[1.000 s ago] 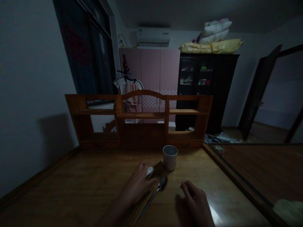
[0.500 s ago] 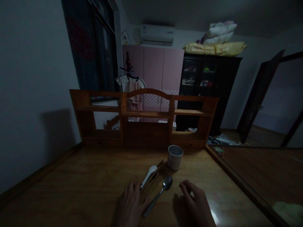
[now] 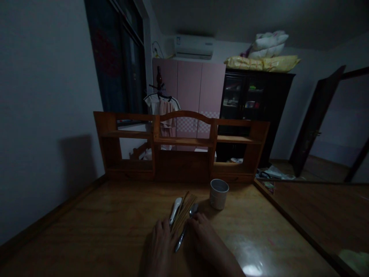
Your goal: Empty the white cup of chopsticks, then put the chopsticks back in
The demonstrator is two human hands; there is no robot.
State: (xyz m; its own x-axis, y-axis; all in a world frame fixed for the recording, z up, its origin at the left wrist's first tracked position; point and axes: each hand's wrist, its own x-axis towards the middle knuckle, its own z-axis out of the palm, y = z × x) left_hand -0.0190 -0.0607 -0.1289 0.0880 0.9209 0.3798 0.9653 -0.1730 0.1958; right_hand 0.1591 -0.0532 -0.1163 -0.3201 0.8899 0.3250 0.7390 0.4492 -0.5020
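On the wooden desk (image 3: 95,227) lie a white ceramic spoon (image 3: 175,209), a bundle of wooden chopsticks (image 3: 184,209) and a metal spoon (image 3: 186,227), side by side. My left hand (image 3: 160,246) lies flat with its fingers stretched out, its fingertips at the near ends of the white spoon and chopsticks. My right hand (image 3: 206,240) comes in from the right, fingers extended, its fingertips touching the metal spoon's bowl. A white cup (image 3: 218,194) stands upright just right of the cutlery.
A wooden shelf unit (image 3: 181,144) stands along the desk's far edge. A raised wooden rim (image 3: 291,227) borders the desk on the right. Beyond are a pink wardrobe (image 3: 190,96), a dark cabinet (image 3: 253,107) and a clothes rack (image 3: 163,105).
My right hand has moved left from the bare desk to the metal spoon. The cutlery has been pushed closer together. The view has shifted, so the cup sits further right.
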